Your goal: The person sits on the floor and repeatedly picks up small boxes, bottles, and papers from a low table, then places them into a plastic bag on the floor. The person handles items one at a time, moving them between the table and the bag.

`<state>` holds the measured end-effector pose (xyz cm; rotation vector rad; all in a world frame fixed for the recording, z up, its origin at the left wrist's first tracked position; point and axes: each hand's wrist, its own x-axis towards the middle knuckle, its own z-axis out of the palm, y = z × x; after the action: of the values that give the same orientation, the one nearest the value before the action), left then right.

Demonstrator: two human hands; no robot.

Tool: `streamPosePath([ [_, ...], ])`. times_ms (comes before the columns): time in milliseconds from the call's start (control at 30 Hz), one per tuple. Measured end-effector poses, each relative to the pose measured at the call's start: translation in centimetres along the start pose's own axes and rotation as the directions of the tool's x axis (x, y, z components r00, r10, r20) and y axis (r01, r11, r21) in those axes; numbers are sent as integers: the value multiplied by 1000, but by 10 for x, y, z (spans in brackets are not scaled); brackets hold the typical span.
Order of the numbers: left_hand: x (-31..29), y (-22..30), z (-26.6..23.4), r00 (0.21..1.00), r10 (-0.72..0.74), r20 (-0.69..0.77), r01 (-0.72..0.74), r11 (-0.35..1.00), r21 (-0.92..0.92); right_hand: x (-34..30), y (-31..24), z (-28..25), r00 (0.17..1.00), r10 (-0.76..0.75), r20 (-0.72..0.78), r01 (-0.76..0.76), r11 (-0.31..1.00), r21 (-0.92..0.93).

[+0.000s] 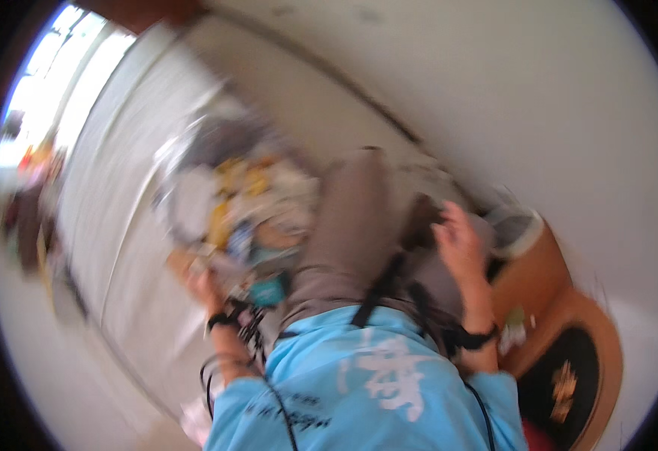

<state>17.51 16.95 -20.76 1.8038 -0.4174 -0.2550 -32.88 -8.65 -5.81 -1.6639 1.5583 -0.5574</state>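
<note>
My left hand (203, 284), blurred by motion, is at the near edge of a clear plastic bag (167, 161). Its fingers seem closed on a small brown flat piece (181, 261), too smeared to name. Inside the bag lie yellow pieces (220, 225), pale wrappers and a dark bundle (227, 143). A teal packet (269, 291) sits beside my left wrist. My right hand (458, 244) is raised over my right leg, fingers stretched out and apart, with nothing seen in it.
My grey-brown trouser leg (351, 218) extends beside the bag. An orange-brown container (528, 263) and a rounded tan piece with a black panel (562, 376) stand at my right, near a pale wall (570, 113). A white sheet-like surface (118, 225) spreads leftward.
</note>
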Motion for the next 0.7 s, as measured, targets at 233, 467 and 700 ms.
streamPosePath([
  [233, 72, 95, 39, 846, 532, -34, -362, 620, 696, -22, 63, -29, 913, -127, -387, 75, 986, -146],
  [467, -81, 257, 235, 640, 639, 427, -733, 674, 90, -95, 197, -68, 621, 486, -616, -417, 869, 265],
  [700, -264, 233, 335, 135, 372, 918, -200, 918, -343, -202, 316, -89, 244, 569, -785, -767, 609, 203],
])
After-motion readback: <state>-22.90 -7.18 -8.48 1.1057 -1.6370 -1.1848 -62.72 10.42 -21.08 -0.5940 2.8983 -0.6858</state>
